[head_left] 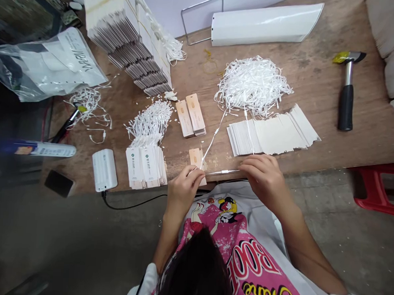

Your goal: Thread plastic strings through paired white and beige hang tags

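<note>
Near the table's front edge, my left hand (184, 187) is closed in a pinch on a white string, just over an orange tag (195, 157). My right hand (266, 175) pinches white string too, and a stretch of white string (224, 172) with a small white clip runs between the hands. Another strand (211, 141) rises from my left fingers to a heap of white strings (255, 84). Behind my right hand lies a fanned row of white cards (273, 135). Two stacks of orange tags (191, 115) lie farther back. Strung white tags (145, 167) are left of my left hand.
Tall banded card stacks (123, 33) stand at the back left, near a plastic bag (61, 65). A white power bank (104, 170) with a black cable sits front left. A hammer (346, 98) lies right; a red stool (373, 187) stands below. A white roll (263, 25) lies behind.
</note>
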{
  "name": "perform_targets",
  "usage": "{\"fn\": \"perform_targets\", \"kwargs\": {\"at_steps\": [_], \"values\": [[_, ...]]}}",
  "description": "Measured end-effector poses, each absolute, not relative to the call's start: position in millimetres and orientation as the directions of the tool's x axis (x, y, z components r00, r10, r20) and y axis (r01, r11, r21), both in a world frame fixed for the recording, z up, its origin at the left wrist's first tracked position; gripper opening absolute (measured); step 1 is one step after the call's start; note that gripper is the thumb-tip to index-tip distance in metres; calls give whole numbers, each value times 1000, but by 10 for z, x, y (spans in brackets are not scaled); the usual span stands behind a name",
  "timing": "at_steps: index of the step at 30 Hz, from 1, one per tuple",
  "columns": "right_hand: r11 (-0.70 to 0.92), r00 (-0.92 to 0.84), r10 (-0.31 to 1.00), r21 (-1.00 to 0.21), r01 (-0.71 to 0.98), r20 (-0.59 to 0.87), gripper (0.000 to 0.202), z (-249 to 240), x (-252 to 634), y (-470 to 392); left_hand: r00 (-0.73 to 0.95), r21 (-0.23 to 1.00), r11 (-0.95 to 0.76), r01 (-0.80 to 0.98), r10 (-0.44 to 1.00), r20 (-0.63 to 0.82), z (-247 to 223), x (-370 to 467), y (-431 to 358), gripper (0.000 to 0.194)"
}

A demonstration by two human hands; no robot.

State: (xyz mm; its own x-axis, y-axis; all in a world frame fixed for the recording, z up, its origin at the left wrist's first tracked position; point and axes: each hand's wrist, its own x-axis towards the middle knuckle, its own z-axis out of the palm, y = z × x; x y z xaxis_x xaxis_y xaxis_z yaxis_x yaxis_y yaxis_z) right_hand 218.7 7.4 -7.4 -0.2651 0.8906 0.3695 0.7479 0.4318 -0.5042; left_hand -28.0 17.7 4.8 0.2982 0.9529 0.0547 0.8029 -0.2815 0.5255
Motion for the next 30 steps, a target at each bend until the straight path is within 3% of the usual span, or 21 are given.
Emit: {"fn": "perform_targets", "kwargs": {"at_steps": [12, 19, 24, 30], "values": [[422, -243, 891, -500, 756, 384, 21, -172, 2317, -151, 186, 462, -159, 872, 983, -12, -122, -518, 107, 9], [423, -188, 878, -529, 736, 441, 22, -75, 2327, -205, 124, 461, -181, 868, 981, 152, -129, -612, 85, 11], [449, -196, 886, -672, 588, 420, 26, -48, 2360, -222, 68, 560, -174, 810, 976, 206, -114, -690, 74, 9], [268, 0, 958, -896, 353, 286, 24, -49, 2406, -246, -106, 751, 58, 658, 994, 17, -52, -670, 65, 6]]}}
